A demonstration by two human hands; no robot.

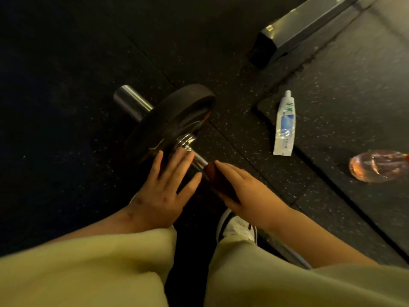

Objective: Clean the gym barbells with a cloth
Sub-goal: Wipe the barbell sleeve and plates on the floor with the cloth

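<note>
Left hand (pixel 163 196) on barbell plate (pixel 168 120) over speckled rubber flooring (pixel 232 63)

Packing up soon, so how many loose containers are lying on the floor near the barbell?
2: a white tube right of the weight plate, and a clear bottle on its side farther right, at the frame edge. Others may be hidden.

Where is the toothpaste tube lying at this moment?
In the head view the toothpaste tube lies on the rubber floor, right of the barbell's weight plate and up-left of the plastic bottle.
</note>
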